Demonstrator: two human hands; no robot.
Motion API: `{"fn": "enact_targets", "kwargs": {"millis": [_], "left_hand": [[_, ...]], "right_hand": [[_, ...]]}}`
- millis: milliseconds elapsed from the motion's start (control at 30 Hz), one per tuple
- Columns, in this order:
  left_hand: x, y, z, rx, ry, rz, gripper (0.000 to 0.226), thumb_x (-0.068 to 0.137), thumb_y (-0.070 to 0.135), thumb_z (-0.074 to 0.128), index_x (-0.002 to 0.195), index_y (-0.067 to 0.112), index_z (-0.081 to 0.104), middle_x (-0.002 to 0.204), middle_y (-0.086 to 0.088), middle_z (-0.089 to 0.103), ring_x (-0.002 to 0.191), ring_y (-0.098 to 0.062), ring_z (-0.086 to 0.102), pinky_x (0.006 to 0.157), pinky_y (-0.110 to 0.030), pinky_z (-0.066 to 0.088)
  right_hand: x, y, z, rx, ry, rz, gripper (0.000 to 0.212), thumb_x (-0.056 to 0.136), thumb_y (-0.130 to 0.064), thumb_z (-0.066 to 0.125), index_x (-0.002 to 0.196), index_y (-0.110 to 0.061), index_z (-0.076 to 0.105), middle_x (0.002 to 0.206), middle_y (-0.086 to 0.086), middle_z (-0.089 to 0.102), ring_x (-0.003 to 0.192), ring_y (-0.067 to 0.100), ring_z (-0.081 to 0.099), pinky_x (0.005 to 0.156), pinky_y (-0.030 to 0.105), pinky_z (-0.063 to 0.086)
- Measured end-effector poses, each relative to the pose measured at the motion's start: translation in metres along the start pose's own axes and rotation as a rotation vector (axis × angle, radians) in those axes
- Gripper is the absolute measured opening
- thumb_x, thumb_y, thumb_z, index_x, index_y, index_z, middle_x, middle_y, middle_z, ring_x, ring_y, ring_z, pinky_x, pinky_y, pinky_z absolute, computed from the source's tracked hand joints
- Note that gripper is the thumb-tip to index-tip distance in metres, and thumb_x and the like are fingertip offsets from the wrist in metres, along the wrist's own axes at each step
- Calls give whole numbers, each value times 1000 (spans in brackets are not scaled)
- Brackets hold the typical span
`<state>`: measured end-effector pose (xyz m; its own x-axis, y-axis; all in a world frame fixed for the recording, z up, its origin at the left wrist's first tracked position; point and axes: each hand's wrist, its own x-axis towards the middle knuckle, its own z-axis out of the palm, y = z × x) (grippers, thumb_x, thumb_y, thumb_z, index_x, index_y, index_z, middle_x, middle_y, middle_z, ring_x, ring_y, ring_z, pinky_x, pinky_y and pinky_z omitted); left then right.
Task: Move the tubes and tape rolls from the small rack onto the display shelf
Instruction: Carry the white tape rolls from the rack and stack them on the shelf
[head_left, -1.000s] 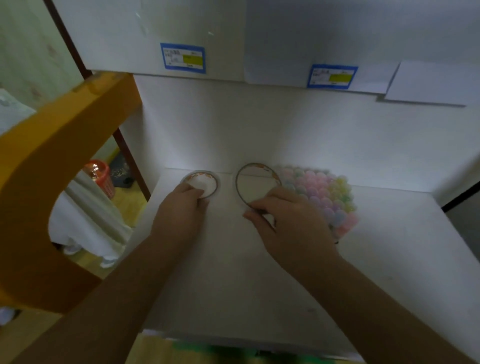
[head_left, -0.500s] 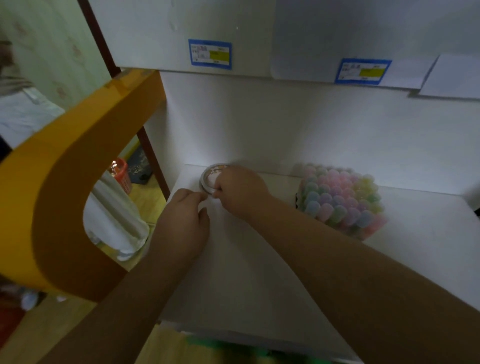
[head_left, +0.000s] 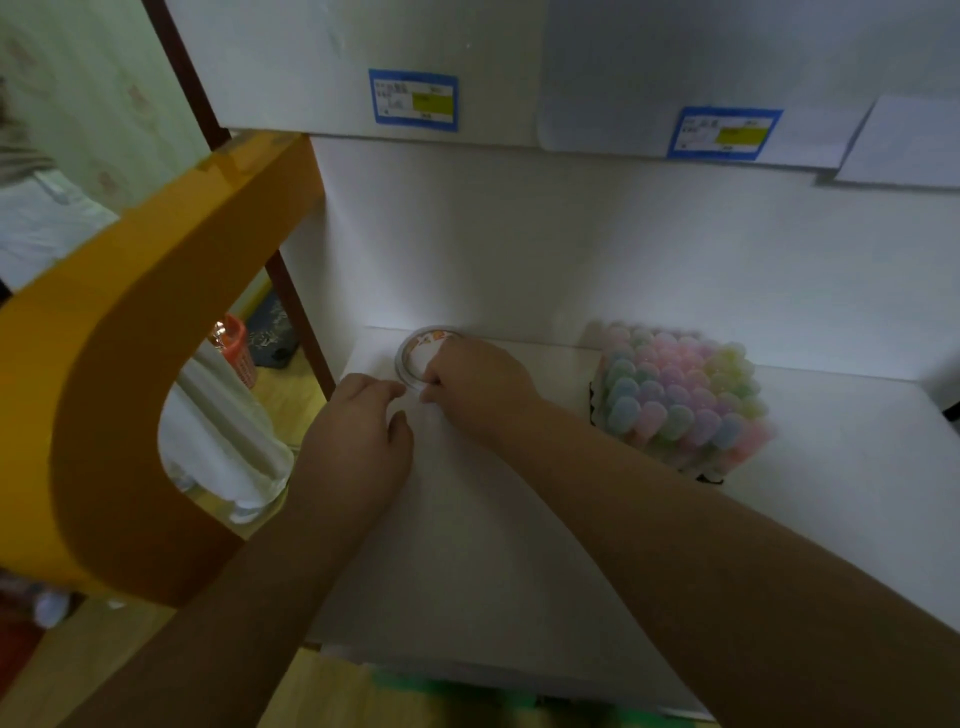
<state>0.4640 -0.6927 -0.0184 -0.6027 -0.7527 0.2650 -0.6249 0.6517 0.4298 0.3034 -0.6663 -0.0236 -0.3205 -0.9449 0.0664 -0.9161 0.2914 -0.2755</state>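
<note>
A flat tape roll (head_left: 422, 349) with a printed pattern lies at the back left corner of the white display shelf (head_left: 519, 519). My right hand (head_left: 480, 384) reaches across to it, and its curled fingers pinch the roll's front right rim. My left hand (head_left: 363, 431) rests on the shelf just in front of the roll with fingers loosely curled and nothing in them; the fingertips are close to the rim. A packed block of pastel tubes (head_left: 680, 395) stands at the back of the shelf, to the right of both hands.
An orange curved frame (head_left: 119, 332) rises at the shelf's left side. The upper shelf edge carries two blue price labels (head_left: 414, 98). Beyond the frame lie white cloth (head_left: 223, 441) and a red-capped container (head_left: 236, 348) on the floor.
My right hand carried the larger tape ring left to the small roll in the back corner. My left hand let go of that roll and drew back slightly.
</note>
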Motion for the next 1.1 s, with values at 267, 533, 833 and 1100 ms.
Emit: {"fn": "enact_targets", "kwargs": {"millis": [267,533,833,1100], "left_hand": [[-2,-2,-6,-3,12,1,35,90,16,59,125,14,62,119,-2,57,99,-15,56,80,-20,37],[-6,11,-15,-31,15,46,34,90,17,60,124,14,62,117,-3,58,94,-17,58,79,-23,37],[-27,80,-31,-77,-26,152,37,90,24,62,128,21,60,122,1,59,84,-12,55,76,-25,40],[-101,209,-17,-183,-156,446,25,88,29,60,114,31,61,110,12,53,82,-7,60,71,-27,49]], "right_hand": [[2,-1,-1,-65,-42,-27,31,95,-38,58,116,-17,68,123,8,61,115,29,58,88,35,46],[-39,-5,-17,27,97,-17,35,92,-32,64,122,-14,63,131,4,55,119,26,52,96,40,47],[-188,27,-92,182,388,165,31,93,-27,64,123,-21,64,127,-5,59,112,12,57,99,28,47],[-337,103,-126,124,504,442,36,90,-32,66,125,-23,62,120,-7,58,102,11,59,82,17,39]]}}
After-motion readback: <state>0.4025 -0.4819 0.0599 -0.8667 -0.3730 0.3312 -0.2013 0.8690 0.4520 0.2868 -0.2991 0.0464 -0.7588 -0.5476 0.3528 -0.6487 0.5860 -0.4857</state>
